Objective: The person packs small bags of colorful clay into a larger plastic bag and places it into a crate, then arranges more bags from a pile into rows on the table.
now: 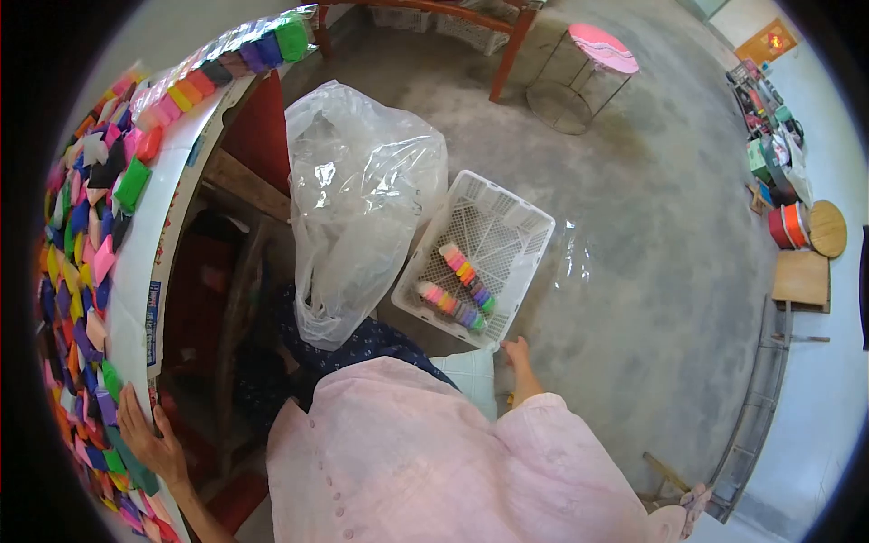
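A person in a pale pink button-front shirt (389, 452) sits between a counter (136, 308) heaped with colored blocks, apparently modeling clay, and a white plastic crate (534, 267). The left hand (154, 448) lies at the counter's edge against the loose pile (77, 271), fingers extended and thumb apart, clamped on nothing visible; the placement looks like a light brace, close to the blocks. The right hand (519, 355) reaches down to the crate's near corner, its fingertips at the rim, perhaps to steady it; whether they grip the plastic, an onlooker cannot tell.

Inside the crate, 2 multicolored rows of blocks, the upper row (468, 278) and the lower row (450, 305), lie side by side toward the near end, running from pale pink to green. That keeps them, it seems, in easy reach and apart from the jumble. Another row in clear wrap (222, 68) rests along the counter's far end, its colors likewise lined up, probably so each shade can be seen.

A clear plastic bag (362, 172) puffs up between counter and crate, its lower end over dark patterned fabric (385, 342). Beyond, 1 wire-legged stool with a pink top (605, 47) stands on the concrete floor (634, 244).
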`<action>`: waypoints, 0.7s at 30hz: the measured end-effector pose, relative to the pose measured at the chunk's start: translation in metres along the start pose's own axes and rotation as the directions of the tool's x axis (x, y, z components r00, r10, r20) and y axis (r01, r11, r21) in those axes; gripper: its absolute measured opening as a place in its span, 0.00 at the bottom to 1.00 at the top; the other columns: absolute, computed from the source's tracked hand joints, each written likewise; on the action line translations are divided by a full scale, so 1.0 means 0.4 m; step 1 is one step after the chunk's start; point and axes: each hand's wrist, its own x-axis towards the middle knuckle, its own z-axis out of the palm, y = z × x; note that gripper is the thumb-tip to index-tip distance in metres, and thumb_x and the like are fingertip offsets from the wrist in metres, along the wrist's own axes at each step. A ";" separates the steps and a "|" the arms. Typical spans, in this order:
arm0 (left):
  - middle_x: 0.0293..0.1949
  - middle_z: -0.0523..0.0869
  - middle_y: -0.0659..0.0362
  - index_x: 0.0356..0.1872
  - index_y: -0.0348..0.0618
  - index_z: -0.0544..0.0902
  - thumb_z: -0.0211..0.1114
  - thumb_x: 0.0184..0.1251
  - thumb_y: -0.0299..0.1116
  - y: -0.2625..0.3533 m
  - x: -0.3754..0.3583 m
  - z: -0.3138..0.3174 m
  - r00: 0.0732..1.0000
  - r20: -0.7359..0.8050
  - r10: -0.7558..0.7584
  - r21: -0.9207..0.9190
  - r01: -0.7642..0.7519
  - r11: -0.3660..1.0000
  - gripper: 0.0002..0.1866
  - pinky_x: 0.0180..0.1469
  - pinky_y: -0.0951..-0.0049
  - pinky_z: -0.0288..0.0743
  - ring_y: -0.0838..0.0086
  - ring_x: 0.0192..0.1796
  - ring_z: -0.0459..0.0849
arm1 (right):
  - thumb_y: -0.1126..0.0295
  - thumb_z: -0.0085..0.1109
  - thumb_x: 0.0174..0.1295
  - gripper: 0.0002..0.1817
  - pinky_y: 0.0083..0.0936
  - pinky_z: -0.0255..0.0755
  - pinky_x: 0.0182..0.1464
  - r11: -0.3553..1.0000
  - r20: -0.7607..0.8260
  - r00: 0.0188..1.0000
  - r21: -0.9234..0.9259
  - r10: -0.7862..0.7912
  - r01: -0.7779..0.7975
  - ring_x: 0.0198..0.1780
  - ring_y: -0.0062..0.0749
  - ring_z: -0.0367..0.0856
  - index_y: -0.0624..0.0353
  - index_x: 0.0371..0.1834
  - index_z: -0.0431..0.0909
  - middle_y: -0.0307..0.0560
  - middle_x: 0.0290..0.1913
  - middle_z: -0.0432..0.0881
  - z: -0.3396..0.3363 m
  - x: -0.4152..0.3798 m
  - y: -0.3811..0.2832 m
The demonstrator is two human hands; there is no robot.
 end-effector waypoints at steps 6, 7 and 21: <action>0.63 0.78 0.47 0.67 0.39 0.74 0.55 0.75 0.35 0.014 0.006 -0.011 1.000 0.008 -0.017 -0.006 0.017 1.000 0.23 0.68 0.54 0.65 0.49 0.65 0.75 | 0.68 0.69 0.57 0.55 0.53 0.77 0.49 0.953 0.140 0.989 0.290 0.044 -0.084 0.71 0.51 0.67 0.49 0.83 0.40 0.52 0.77 0.60 0.029 0.012 0.005; 0.64 0.78 0.47 0.67 0.39 0.74 0.55 0.75 0.35 0.012 0.005 -0.010 1.000 0.011 -0.020 0.002 0.020 1.000 0.23 0.67 0.54 0.65 0.49 0.65 0.75 | 0.69 0.68 0.57 0.56 0.53 0.77 0.49 0.941 0.175 0.984 0.324 0.043 -0.099 0.72 0.50 0.66 0.48 0.83 0.38 0.52 0.78 0.58 0.035 0.019 0.009; 0.64 0.77 0.47 0.67 0.38 0.73 0.55 0.75 0.35 0.009 0.004 -0.009 1.000 0.024 -0.020 -0.004 0.020 1.000 0.23 0.68 0.55 0.65 0.49 0.65 0.74 | 0.65 0.68 0.59 0.27 0.51 0.79 0.39 0.996 -0.222 0.975 0.081 -0.013 0.031 0.37 0.49 0.80 0.56 0.60 0.69 0.52 0.44 0.80 0.155 0.129 0.084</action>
